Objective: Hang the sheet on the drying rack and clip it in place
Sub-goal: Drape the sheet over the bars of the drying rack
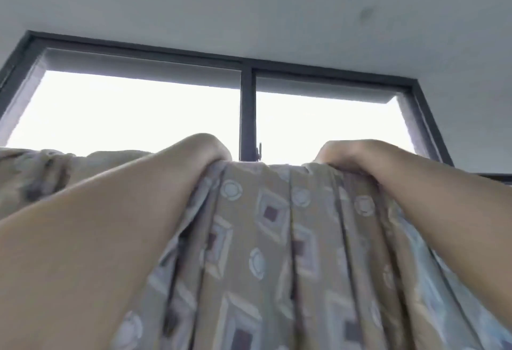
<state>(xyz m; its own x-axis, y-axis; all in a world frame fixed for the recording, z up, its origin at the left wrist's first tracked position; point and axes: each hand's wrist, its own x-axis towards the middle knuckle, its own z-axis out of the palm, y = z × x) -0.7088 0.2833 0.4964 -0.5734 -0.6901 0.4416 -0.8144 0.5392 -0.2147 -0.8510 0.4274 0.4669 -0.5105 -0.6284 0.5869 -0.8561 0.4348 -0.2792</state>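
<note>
A tan sheet (pixel 266 233) printed with pale circles and squares hangs in folds right in front of me, filling the lower frame. Both my arms reach up over its top edge. My left hand (pixel 205 147) curls over the top of the sheet left of centre, its fingers hidden behind the cloth. My right hand (pixel 346 155) grips the bunched top edge right of centre. More of the sheet (pixel 41 172) lies bunched along the top at the far left. The drying rack itself is hidden under the cloth, and no clips are in view.
Behind the sheet is a large window (pixel 246 106) with a dark frame and a central upright bar, very bright outside. A plain white ceiling (pixel 249 3) fills the top of the view.
</note>
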